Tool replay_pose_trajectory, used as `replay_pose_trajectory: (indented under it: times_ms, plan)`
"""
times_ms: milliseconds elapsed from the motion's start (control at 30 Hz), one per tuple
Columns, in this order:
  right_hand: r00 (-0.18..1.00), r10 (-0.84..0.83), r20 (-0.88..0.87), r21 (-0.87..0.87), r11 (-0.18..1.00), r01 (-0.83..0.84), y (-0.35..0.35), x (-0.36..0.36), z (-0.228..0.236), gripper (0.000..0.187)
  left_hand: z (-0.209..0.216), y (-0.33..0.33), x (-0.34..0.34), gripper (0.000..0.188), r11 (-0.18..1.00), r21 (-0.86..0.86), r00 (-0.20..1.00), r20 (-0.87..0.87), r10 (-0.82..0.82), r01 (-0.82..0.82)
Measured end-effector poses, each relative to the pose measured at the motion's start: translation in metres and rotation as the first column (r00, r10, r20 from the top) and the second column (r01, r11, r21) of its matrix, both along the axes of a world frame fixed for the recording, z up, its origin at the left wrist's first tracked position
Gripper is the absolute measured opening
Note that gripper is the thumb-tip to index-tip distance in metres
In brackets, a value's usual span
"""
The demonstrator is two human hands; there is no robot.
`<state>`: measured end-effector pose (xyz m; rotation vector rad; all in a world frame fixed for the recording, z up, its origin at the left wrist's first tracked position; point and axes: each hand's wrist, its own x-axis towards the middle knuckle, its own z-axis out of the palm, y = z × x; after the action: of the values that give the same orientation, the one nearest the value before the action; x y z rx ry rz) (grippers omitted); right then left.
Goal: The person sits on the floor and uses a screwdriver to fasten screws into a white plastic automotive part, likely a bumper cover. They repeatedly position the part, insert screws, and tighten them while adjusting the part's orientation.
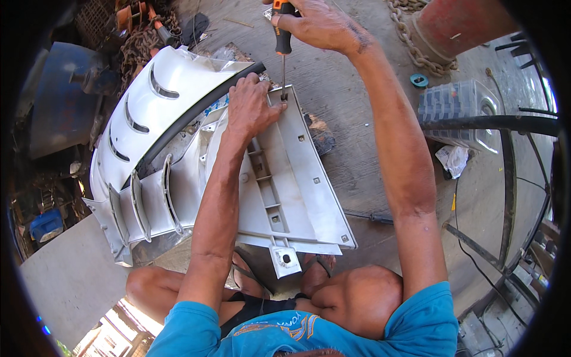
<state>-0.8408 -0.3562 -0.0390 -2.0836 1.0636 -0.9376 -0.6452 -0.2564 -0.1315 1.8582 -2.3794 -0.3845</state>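
A screwdriver (283, 37) with a black and orange handle stands almost upright in my right hand (321, 24), whose fingers wrap round the handle. Its shaft reaches down to a dark clip or screw at the far corner of a pale grey moulded panel (303, 178). Over the panel's far edge lies my left hand (252, 107), fingers curled on it and thumb beside the screwdriver's tip. Several small square-holed tabs run along the panel's right edge. Against its left side sits a glossy white panel (134, 113) with curved slots and a black edge strip (190, 119).
A clear plastic organizer box (458, 113) stands at the right beside a black metal frame (505, 178). Behind it, a rusty chain (410, 47) circles a red and grey cylinder (458, 30). A blue drum (65, 95) and more chain lie at the left. My feet touch the near side.
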Motion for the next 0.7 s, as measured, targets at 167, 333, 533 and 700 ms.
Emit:
replay_pose_trajectory:
  times_ms: [167, 333, 533, 700]
  plan:
    - [0.959, -0.224, -0.172, -0.19, 0.963, 0.19, 0.002, 0.005, -0.002, 0.033, 0.003, 0.001, -0.001, 0.056, 1.0, 0.021, 1.0, 0.0, 0.008, -0.008]
    - [0.995, -0.071, -0.065, 0.023, 0.997, 0.073, -0.002, 0.001, -0.001, 0.038, 0.005, 0.002, -0.004, 0.055, 1.0, 0.025, 1.0, 0.011, 0.01, -0.01]
    - [0.956, -0.21, -0.203, -0.089, 0.977, 0.196, 0.007, 0.01, 0.004, 0.041, 0.005, 0.003, -0.002, 0.059, 0.999, 0.044, 1.0, -0.005, 0.013, -0.013]
    - [1.0, 0.012, -0.001, 0.147, 0.989, -0.012, 0.003, 0.006, 0.006, 0.042, 0.004, 0.001, -0.002, 0.057, 0.999, 0.032, 1.0, 0.002, 0.007, -0.007]
